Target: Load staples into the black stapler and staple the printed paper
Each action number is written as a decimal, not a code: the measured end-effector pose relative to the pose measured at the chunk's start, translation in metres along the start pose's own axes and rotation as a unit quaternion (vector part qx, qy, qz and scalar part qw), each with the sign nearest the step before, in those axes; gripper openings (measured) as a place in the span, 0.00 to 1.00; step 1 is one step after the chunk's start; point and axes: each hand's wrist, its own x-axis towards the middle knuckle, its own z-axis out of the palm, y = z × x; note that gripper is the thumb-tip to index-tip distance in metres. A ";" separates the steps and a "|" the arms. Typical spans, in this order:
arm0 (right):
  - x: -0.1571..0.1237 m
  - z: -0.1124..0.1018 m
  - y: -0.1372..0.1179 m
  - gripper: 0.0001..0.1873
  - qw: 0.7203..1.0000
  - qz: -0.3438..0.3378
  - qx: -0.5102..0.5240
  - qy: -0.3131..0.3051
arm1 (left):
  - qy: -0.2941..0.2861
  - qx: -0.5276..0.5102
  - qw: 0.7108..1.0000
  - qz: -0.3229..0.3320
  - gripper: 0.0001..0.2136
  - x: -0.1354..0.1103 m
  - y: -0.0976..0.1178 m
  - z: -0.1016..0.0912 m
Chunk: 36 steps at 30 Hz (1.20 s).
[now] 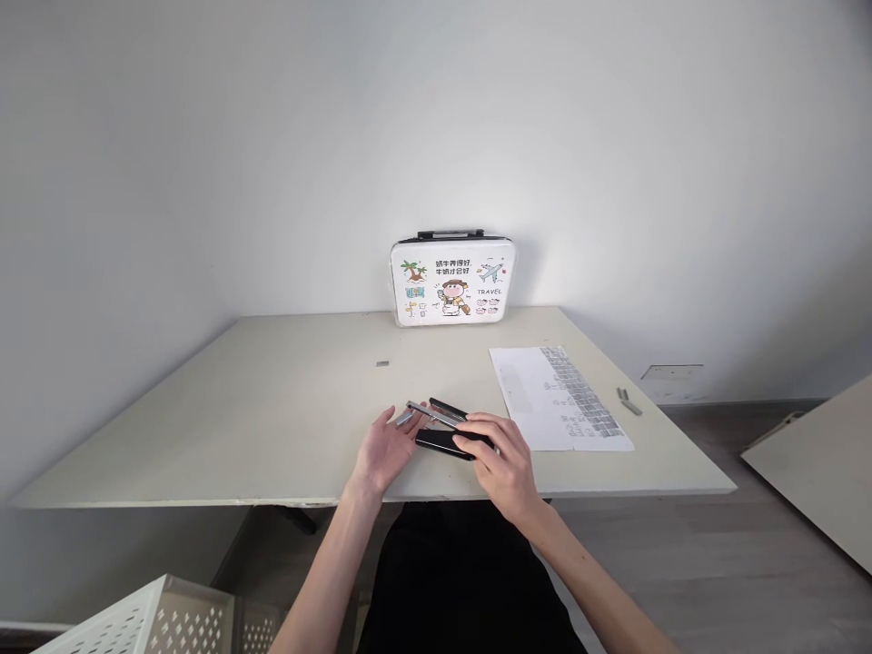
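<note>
A black stapler is in my right hand, its parts swung wide apart above the near part of the table. Its silver magazine points left, toward my left hand. That hand is palm up with the thumb and fingers apart, just left of the stapler. A small grey strip, seemingly staples, shows at its fingers under the magazine's tip; whether it still touches the magazine I cannot tell. My right fingers wrap the stapler's hinge end and partly hide it.
Another small staple strip lies on the table. A printed paper sheet is at right, with grey staple strips beyond it. A white cartoon case stands against the wall. A white perforated basket is below left.
</note>
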 end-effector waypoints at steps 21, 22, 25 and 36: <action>0.007 0.017 -0.005 0.16 0.918 0.351 0.182 -0.017 | -0.028 0.494 0.839 0.227 0.23 -0.026 -0.006 -0.002; 0.010 0.021 -0.003 0.16 0.922 0.345 0.177 -0.021 | -0.033 0.489 0.842 0.228 0.23 -0.025 -0.007 -0.002; 0.021 0.040 0.009 0.17 0.929 0.333 0.156 -0.034 | 0.000 0.407 0.884 0.230 0.26 -0.022 -0.009 -0.006; 0.112 0.197 0.048 0.12 0.947 0.268 0.126 -0.125 | 0.049 -0.141 0.979 0.142 0.17 -0.010 0.015 -0.035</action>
